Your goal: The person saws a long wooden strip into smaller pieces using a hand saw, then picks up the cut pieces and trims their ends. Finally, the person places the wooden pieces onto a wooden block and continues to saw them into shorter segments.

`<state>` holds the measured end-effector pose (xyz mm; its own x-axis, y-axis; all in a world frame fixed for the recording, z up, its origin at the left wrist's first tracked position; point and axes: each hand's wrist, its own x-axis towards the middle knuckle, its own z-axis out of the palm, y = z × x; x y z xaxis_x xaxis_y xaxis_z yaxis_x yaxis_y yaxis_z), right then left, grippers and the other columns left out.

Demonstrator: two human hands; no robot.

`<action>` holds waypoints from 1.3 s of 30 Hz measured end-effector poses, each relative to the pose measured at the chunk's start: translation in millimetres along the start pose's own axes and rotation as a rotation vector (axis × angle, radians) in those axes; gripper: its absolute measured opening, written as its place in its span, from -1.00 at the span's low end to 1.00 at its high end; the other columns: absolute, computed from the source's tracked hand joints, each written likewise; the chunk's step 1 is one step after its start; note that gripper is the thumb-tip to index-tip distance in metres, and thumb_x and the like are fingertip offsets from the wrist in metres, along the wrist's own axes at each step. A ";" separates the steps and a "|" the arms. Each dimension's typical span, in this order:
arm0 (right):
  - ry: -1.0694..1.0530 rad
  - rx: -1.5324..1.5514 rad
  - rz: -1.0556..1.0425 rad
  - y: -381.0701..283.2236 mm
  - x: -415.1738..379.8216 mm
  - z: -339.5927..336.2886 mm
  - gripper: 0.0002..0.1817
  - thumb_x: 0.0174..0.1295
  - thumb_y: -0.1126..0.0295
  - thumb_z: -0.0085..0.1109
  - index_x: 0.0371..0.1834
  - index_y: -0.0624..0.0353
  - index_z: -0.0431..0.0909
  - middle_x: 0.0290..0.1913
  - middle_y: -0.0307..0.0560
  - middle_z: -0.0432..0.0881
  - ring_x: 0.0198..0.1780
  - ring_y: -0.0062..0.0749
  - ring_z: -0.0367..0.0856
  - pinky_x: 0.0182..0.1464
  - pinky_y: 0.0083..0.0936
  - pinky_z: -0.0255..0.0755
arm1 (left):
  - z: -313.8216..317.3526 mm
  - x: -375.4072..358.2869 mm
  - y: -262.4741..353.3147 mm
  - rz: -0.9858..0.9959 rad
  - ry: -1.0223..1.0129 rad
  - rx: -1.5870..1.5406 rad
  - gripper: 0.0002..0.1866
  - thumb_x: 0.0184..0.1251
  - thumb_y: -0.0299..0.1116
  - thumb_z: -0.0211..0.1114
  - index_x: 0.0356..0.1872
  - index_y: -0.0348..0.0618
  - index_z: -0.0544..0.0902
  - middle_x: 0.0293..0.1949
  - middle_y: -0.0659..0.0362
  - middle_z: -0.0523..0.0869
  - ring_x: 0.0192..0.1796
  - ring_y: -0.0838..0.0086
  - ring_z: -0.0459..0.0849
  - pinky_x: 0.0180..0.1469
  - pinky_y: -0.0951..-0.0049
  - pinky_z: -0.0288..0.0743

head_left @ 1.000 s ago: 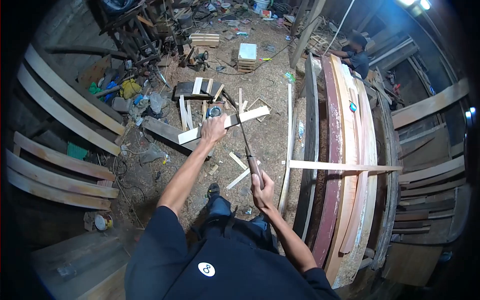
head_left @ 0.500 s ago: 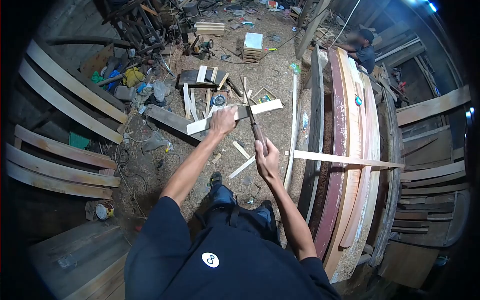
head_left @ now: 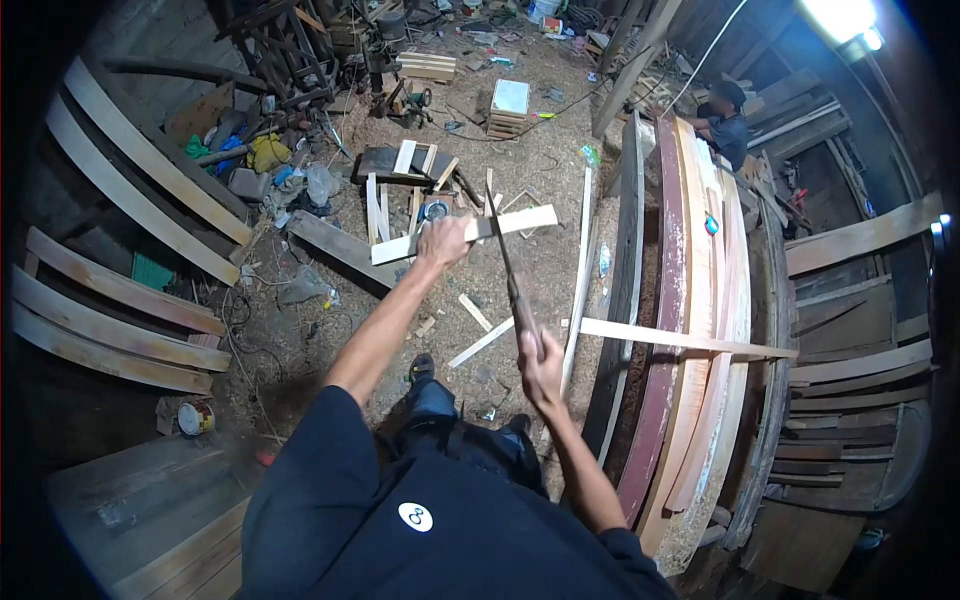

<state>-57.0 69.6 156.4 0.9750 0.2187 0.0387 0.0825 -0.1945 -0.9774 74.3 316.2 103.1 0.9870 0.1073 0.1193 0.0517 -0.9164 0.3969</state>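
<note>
My left hand [head_left: 443, 241] is closed over a pale wooden board [head_left: 529, 220], its fingers wrapped round the middle of it. The board slants slightly upward to the right and lies across an old grey beam near the floor. In my right hand [head_left: 541, 368] is the handle of a handsaw [head_left: 507, 258], gripped tightly and a little blurred. The narrow dark blade crosses the board just right of my left hand, its tip pointing away from me. Whether the teeth have cut into the wood is too small to see.
Wood offcuts [head_left: 481, 340] and shavings cover the floor by my feet. A long stack of planks [head_left: 690, 300] runs along the right, with a blue tape measure [head_left: 711, 224] on it. Curved boards [head_left: 150, 180] stand at the left. Another person [head_left: 725, 128] is at the far right.
My right hand has drawn the saw back toward my body, so more of the blade's near part shows below the board. My left hand stays on the board.
</note>
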 end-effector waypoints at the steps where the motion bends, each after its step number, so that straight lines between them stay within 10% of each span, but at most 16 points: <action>1: 0.038 0.026 0.028 0.1 -6.2 0.4 -0.55 0.31 0.04 0.05 -0.44 0.29 0.47 -0.62 -0.28 0.33 -0.52 -0.59 0.29 -0.48 -0.47 0.21 | -3.0 -0.7 3.9 0.075 0.067 0.032 -0.81 0.07 -0.48 0.17 -0.24 -0.18 0.58 -0.60 -0.01 0.64 -0.54 0.18 0.68 -0.51 0.12 0.54; 4: 0.081 0.033 0.067 4.8 30.5 4.0 -0.54 0.32 0.03 0.04 -0.44 0.29 0.47 -0.62 -0.25 0.33 -0.53 -0.57 0.28 -0.48 -0.47 0.20 | -7.0 -10.1 27.5 0.099 -0.002 0.022 -0.78 0.04 -0.50 0.16 -0.23 -0.18 0.56 -0.46 -0.13 0.68 -0.41 -0.04 0.69 -0.35 0.03 0.58; 24: 0.214 0.023 0.100 7.1 -10.5 -54.6 -0.52 0.29 -0.02 0.03 -0.43 0.27 0.47 -0.64 -0.17 0.36 -0.53 -0.55 0.33 -0.48 -0.47 0.23 | 10.7 12.2 100.0 0.302 -0.032 0.153 -0.81 0.02 -0.49 0.20 -0.27 -0.08 0.55 -0.52 0.00 0.69 -0.47 0.20 0.73 -0.50 0.17 0.57; 39: 0.055 -0.037 0.129 -4.1 -11.6 -14.8 -0.50 0.33 -0.03 0.00 -0.39 0.29 0.47 -0.62 -0.17 0.35 -0.53 -0.51 0.31 -0.47 -0.43 0.22 | 12.3 -16.8 37.5 -0.092 -0.131 0.037 -0.75 0.09 -0.41 0.19 -0.16 -0.03 0.63 -0.47 -0.04 0.70 -0.42 0.17 0.72 -0.38 0.11 0.57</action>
<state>-65.6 53.7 163.0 0.9877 0.1376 -0.0743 -0.0376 -0.2526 -0.9668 61.5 275.2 104.7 0.9892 0.1420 -0.0367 0.1456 -0.9190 0.3663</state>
